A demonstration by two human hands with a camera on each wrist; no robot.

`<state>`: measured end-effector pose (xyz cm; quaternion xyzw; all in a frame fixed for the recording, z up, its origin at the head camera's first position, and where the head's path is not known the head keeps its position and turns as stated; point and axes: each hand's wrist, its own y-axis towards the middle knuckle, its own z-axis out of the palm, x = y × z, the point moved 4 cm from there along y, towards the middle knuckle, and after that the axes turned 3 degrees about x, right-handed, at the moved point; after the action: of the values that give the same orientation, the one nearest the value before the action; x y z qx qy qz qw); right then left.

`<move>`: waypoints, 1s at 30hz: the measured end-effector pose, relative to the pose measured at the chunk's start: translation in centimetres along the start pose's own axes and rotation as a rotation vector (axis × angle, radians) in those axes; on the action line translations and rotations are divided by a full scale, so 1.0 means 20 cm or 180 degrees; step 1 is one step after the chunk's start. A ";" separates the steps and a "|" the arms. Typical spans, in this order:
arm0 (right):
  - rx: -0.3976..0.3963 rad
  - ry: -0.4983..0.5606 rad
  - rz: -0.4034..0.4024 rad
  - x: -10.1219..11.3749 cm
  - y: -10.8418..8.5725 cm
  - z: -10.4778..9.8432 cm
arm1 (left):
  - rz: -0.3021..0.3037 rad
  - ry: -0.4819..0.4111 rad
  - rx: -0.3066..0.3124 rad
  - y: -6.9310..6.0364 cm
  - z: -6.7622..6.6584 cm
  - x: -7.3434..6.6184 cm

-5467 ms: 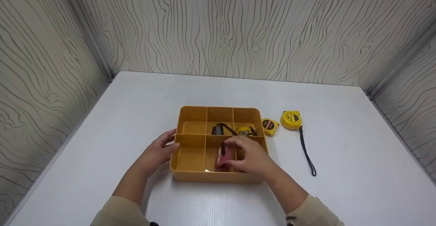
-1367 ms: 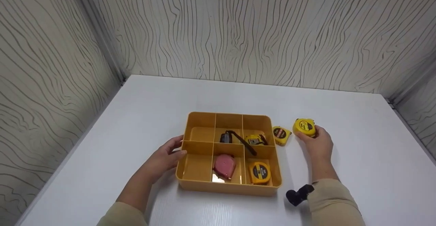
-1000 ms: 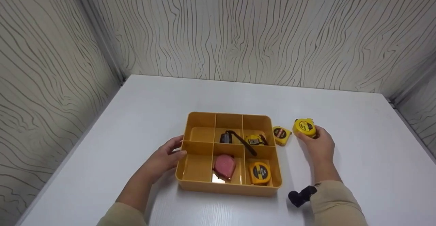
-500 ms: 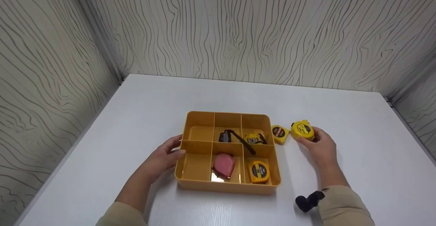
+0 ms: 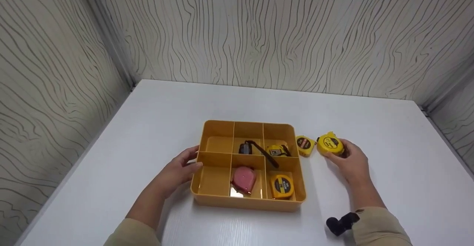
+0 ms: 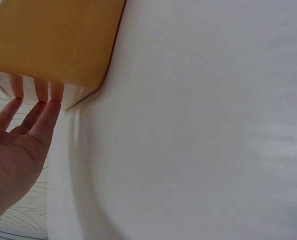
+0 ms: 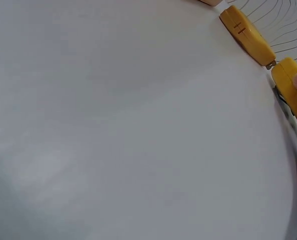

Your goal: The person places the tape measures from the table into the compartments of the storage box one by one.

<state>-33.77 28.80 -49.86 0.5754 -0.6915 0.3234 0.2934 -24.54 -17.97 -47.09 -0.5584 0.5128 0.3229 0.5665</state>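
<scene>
In the head view my left hand (image 5: 176, 172) holds the left wall of a yellow-brown divided box (image 5: 248, 203), thumb at the rim. Its fingertips touch the outer wall in the left wrist view. My right hand (image 5: 353, 162) grips a round yellow tape measure (image 5: 329, 144), right of the box. Its strap is mostly hidden by the hand. A smaller yellow tape measure (image 5: 305, 145) lies between it and the box. Inside the box, a pink tape measure (image 5: 244, 179) sits front middle and an orange one (image 5: 282, 186) front right.
The back middle compartment holds a small dark tape measure (image 5: 245, 148), its black strap (image 5: 264, 154) draped over the dividers. A yellow-and-black tape measure (image 5: 277, 150) sits back right. Patterned panels (image 5: 251, 35) stand behind and beside the white table (image 5: 166, 105).
My right hand has let go of the pink tape measure in the front middle compartment and taken hold of the round yellow one, turning it slightly. My left hand stays at the box.
</scene>
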 end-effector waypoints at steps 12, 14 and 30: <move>0.0099 0.0038 -0.0007 0.00 -0.04 -0.05 | 0.0000 0.0013 -0.0001 0.01 0.00 0.00; 0.0075 0.0083 -0.0042 0.01 -0.05 -0.06 | -0.0019 0.0006 -0.0017 0.01 0.00 0.00; -0.0031 0.0194 -0.0463 0.28 -0.13 -0.12 | 0.0003 -0.0006 -0.0027 0.01 0.00 0.01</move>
<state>-32.16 26.93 -43.70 0.6126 -0.6403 0.3152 0.3398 -24.69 -18.02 -47.31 -0.5602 0.5111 0.3259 0.5646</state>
